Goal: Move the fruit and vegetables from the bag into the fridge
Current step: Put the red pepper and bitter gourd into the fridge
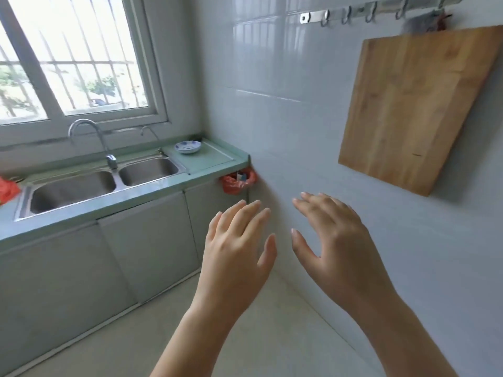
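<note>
My left hand (236,240) and my right hand (329,235) are both raised in front of me, backs toward the camera, fingers straight and spread, holding nothing. They hover in the air near a tiled wall corner. A red plastic bag (8,189) lies at the far left edge on the green countertop (152,197), mostly cut off by the frame. No fridge, fruit or vegetables are in view.
A double steel sink (103,183) with a tap (92,140) sits under the window. A small blue-patterned bowl (187,146) stands on the counter's right end. A red-lined bin (238,180) sits in the corner. A wooden cutting board (413,110) hangs on the right wall.
</note>
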Action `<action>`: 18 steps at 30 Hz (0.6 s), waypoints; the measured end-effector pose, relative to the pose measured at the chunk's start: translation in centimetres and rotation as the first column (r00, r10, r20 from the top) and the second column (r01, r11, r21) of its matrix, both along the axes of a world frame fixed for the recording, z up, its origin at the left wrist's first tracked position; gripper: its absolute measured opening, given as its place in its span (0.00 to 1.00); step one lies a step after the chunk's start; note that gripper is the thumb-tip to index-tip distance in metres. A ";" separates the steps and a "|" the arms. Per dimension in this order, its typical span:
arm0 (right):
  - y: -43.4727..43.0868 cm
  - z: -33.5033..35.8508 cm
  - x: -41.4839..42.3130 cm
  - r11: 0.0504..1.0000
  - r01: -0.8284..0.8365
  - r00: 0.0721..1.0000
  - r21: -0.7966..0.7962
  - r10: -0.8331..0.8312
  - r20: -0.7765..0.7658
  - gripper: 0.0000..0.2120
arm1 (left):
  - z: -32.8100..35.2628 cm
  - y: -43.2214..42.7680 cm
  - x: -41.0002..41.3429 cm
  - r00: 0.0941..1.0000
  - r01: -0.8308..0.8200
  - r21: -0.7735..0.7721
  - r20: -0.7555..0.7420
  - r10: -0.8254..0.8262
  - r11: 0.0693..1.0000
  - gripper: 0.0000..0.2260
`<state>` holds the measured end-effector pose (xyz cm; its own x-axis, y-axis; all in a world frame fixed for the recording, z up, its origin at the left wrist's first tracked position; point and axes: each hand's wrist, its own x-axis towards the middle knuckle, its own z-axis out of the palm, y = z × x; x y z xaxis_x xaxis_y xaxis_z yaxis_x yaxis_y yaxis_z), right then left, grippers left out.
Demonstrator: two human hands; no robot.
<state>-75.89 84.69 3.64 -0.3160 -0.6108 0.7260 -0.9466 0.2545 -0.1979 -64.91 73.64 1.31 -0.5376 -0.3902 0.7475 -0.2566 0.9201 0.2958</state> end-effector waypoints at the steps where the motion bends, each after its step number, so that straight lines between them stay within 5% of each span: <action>1: -1.7 -0.1 -0.1 0.999 -0.052 0.999 -0.003 0.052 0.007 0.22 | 0.1 -1.1 0.6 0.999 -0.042 -0.007 -0.001 0.042 0.999 0.16; 10: -13.4 -1.3 1.3 0.909 -0.412 0.910 0.058 0.407 0.085 0.23 | -0.7 -8.3 4.3 0.910 -0.414 0.003 0.012 0.414 0.910 0.16; 18: -22.8 -3.5 6.5 0.732 -0.676 0.735 0.091 0.659 0.158 0.22 | -3.1 -12.5 10.7 0.745 -0.667 0.070 0.060 0.665 0.741 0.17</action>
<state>-69.43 61.93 0.13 0.1402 -0.7813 0.6083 -0.8571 -0.4034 -0.3205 -54.16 61.13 -1.77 -0.1387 -0.7155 0.6847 -0.8048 0.4843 0.3432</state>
